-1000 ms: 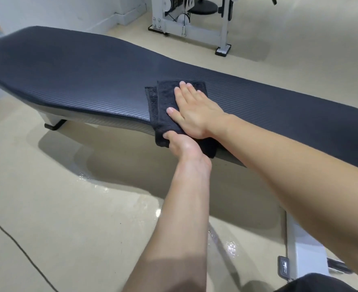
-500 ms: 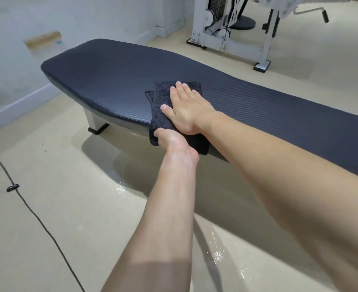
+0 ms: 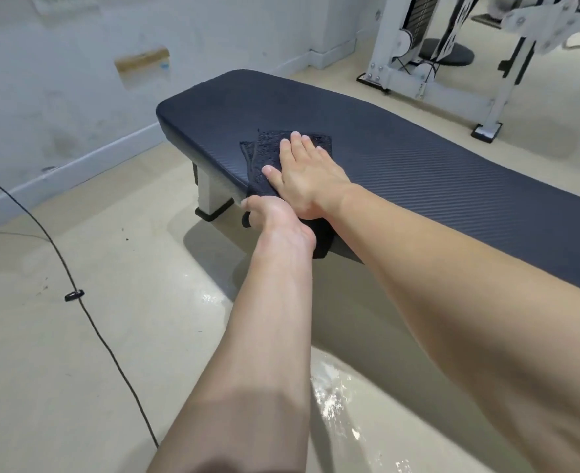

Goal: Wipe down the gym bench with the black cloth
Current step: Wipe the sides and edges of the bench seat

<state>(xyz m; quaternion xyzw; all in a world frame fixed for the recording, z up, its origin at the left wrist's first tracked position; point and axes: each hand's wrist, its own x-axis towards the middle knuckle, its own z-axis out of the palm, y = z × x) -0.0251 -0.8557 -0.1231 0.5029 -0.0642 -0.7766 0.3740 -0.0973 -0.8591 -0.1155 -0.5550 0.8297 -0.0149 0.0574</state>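
A long dark-blue padded gym bench [image 3: 418, 158] runs from the far left to the right edge. The black cloth [image 3: 268, 148] is folded and draped over the bench's near edge, close to its left end. My right hand [image 3: 307, 175] lies flat on the cloth on top of the pad, fingers stretched out together. My left hand [image 3: 275, 216] grips the part of the cloth that hangs down the bench's near side. The cloth's lower end shows below my left wrist.
The bench's white leg [image 3: 211, 196] stands on the beige floor. A black cable [image 3: 87, 312] snakes across the floor at the left. A white weight machine [image 3: 452, 56] stands behind the bench. A pale wall [image 3: 60, 97] with skirting closes the left side.
Both hands and the cloth have slid along the bench toward its left end. My view has swung left, bringing the wall, cable and bench leg into sight.
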